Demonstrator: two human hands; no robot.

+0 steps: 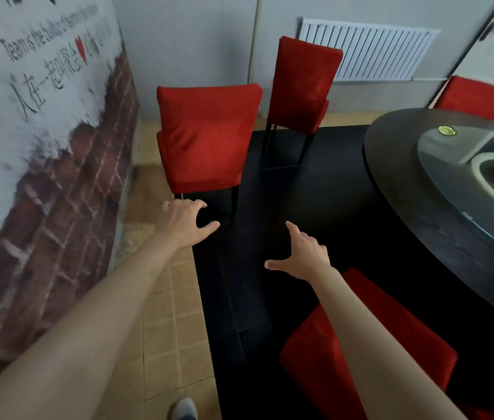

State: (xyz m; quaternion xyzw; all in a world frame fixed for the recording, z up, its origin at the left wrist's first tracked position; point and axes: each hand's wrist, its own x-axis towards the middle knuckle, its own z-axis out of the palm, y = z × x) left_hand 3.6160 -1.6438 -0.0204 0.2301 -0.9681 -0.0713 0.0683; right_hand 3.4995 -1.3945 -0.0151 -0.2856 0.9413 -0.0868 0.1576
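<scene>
**Two empty hands stretched out before a red chair**

Both arms are bare and extended forward over the floor. The left hand (183, 222) is palm down, its fingers loosely curled and its thumb spread to the right, with nothing in its grip. The right hand (301, 256) is just to the right and a little nearer, with its fingers apart, its thumb pointing left, and nothing in it either. The two hands are apart, with dark floor between them.

The red chair (206, 131) is just beyond the left hand. It is upright and upholstered, on thin black legs, with its seat facing the camera. The left fingertips lie just below the seat's front edge; whether they touch a leg cannot be told.

A second red chair (303, 83) stands farther off to the right, turned sideways. A third red seat (391, 344) lies near, under the right forearm, and a fourth (476, 97) shows far right, behind the round dark table (397, 165). The table carries a glass turntable (439, 150) with a small yellow-green object (446, 130) on it.

A black carpet (315, 201) lies under the table and chairs, and beige floor tiles (160, 328) run along its left side. A brick-print wall mural (42, 147) with lettering fills the left side, and a white radiator (370, 50) hangs on the far wall. A shoe tip (183, 409) shows at the near edge.
</scene>
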